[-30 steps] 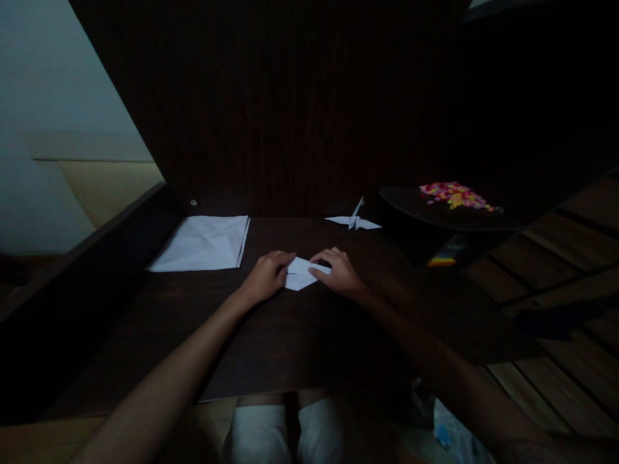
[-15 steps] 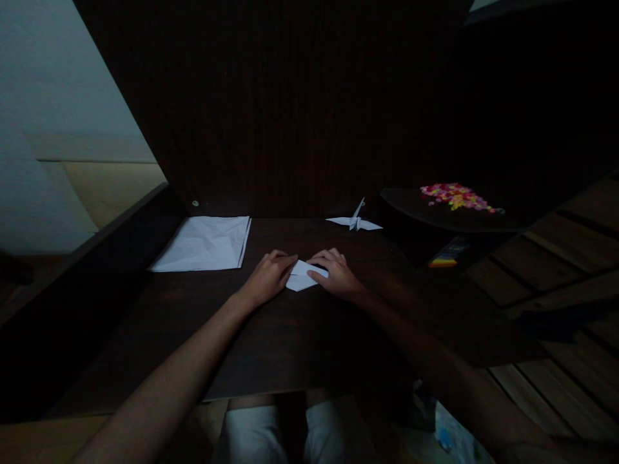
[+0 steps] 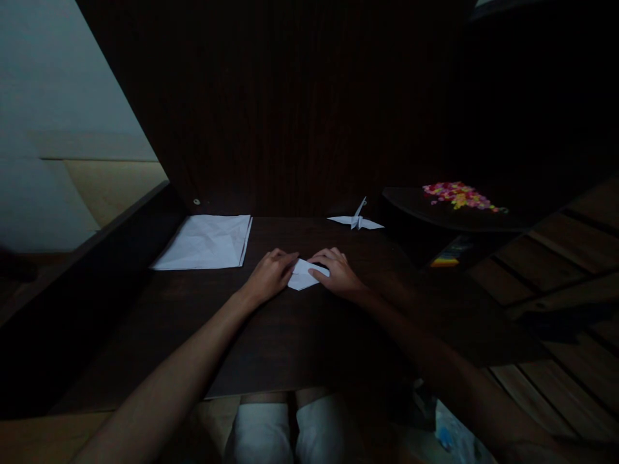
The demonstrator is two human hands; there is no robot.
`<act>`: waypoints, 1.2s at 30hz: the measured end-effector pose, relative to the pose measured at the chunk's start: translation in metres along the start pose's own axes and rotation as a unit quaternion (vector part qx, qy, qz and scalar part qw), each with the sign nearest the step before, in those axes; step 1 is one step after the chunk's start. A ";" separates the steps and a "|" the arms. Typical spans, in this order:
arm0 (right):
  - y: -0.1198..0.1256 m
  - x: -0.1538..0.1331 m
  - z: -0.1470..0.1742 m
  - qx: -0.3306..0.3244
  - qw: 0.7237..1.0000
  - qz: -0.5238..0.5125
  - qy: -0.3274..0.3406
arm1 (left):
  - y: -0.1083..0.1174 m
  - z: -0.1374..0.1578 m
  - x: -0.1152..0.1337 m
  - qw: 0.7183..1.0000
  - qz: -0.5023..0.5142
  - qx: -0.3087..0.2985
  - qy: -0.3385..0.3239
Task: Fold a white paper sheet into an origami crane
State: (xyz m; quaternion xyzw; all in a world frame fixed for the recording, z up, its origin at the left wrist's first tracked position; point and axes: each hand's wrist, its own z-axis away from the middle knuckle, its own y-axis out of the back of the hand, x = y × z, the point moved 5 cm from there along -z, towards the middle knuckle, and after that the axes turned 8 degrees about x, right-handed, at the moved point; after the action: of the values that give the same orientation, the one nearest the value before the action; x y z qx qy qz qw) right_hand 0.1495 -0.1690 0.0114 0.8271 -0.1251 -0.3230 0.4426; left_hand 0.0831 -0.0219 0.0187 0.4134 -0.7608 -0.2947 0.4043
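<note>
A small piece of folded white paper (image 3: 300, 278) lies on the dark tabletop between my two hands. My left hand (image 3: 273, 274) grips its left side, fingers bent and pressed together at the edge. On the other side, my right hand (image 3: 337, 274) pinches the paper, with the thumb on top and the fingers along its far edge; part of the right corner is hidden. Beyond my right hand stands a white paper crane (image 3: 356, 222) with its wings spread. A stack of white paper sheets (image 3: 206, 241) lies to the left of my left hand.
A dark side board (image 3: 97, 270) borders the table on the left, and a tall dark panel (image 3: 290, 116) rises behind. At right, a rounded shelf (image 3: 411, 205) carries a heap of small colourful pieces (image 3: 459, 194). My knees are below the table's front edge.
My hands keep almost the same hold on the folded paper. My knees have come closer together, and the view has shifted very slightly.
</note>
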 end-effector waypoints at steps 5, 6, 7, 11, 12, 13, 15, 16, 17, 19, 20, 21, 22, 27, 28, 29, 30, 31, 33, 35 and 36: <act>0.000 0.000 0.000 0.003 1.000 -0.008 0.007 | -0.002 0.001 0.001 0.999 0.013 -0.013 -0.032; 0.000 0.000 0.000 0.004 1.000 -0.010 0.007 | -0.002 0.001 0.001 0.999 0.010 -0.012 -0.036; 0.000 0.000 0.000 0.005 1.000 -0.011 0.007 | -0.002 0.001 0.001 0.999 0.007 -0.010 -0.038; 0.001 -0.001 0.000 0.004 1.000 -0.013 0.006 | -0.001 0.001 0.002 0.999 0.002 -0.006 -0.043; 0.001 -0.001 0.000 0.004 1.000 -0.012 0.005 | 0.000 0.001 0.003 0.999 0.006 -0.004 -0.043; 0.001 -0.002 0.000 0.003 1.000 -0.011 0.004 | 0.000 0.001 0.003 0.999 0.013 -0.001 -0.044; 0.001 -0.002 0.000 0.000 1.000 -0.010 0.003 | 0.002 0.000 0.005 0.999 0.029 0.005 -0.043; 0.001 -0.002 0.000 -0.001 1.000 -0.011 0.002 | 0.002 0.000 0.005 0.998 0.036 0.007 -0.042; 0.001 -0.002 0.000 -0.001 1.000 -0.011 0.002 | 0.003 0.000 0.006 0.998 0.042 0.007 -0.042; 0.001 -0.002 0.000 -0.001 1.000 -0.011 0.004 | 0.004 0.000 0.007 0.998 0.049 0.004 -0.038; 0.001 -0.002 0.000 0.000 1.000 -0.011 0.005 | 0.004 0.000 0.007 0.998 0.052 0.001 -0.035; 0.001 -0.002 0.000 0.000 1.000 -0.011 0.007 | 0.004 0.000 0.007 0.998 0.053 -0.001 -0.032; 0.001 -0.003 0.000 0.001 1.000 -0.010 0.009 | 0.004 0.001 0.007 0.998 0.053 -0.004 -0.029; 0.002 -0.004 0.000 0.005 1.000 -0.013 0.013 | 0.004 0.001 0.006 0.999 0.037 -0.024 -0.026; 0.002 -0.004 0.000 0.007 1.000 -0.015 0.013 | 0.004 0.001 0.005 0.999 0.034 -0.027 -0.026; 0.002 -0.004 0.000 0.009 1.000 -0.016 0.014 | 0.004 0.001 0.005 0.999 0.031 -0.028 -0.028; 0.002 -0.004 0.000 0.011 1.000 -0.017 0.016 | 0.005 0.001 0.006 0.999 0.028 -0.028 -0.031; 0.002 -0.004 0.000 0.014 1.000 -0.018 0.018 | 0.005 0.002 0.006 0.999 0.025 -0.028 -0.034; 0.001 -0.004 0.000 0.020 0.999 -0.016 0.021 | 0.007 0.002 0.007 0.999 0.018 -0.027 -0.042; 0.001 -0.004 0.000 0.024 0.999 -0.012 0.028 | 0.009 0.001 0.008 0.998 0.013 -0.029 -0.047; 0.001 -0.005 0.000 0.025 0.999 -0.012 0.035 | 0.010 0.001 0.008 0.998 0.012 -0.033 -0.051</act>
State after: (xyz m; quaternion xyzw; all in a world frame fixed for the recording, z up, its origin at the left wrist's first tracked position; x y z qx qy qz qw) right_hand 0.1462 -0.1671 0.0142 0.8501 -0.1072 -0.2959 0.4223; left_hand 0.0756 -0.0241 0.0291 0.3745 -0.7753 -0.3356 0.3822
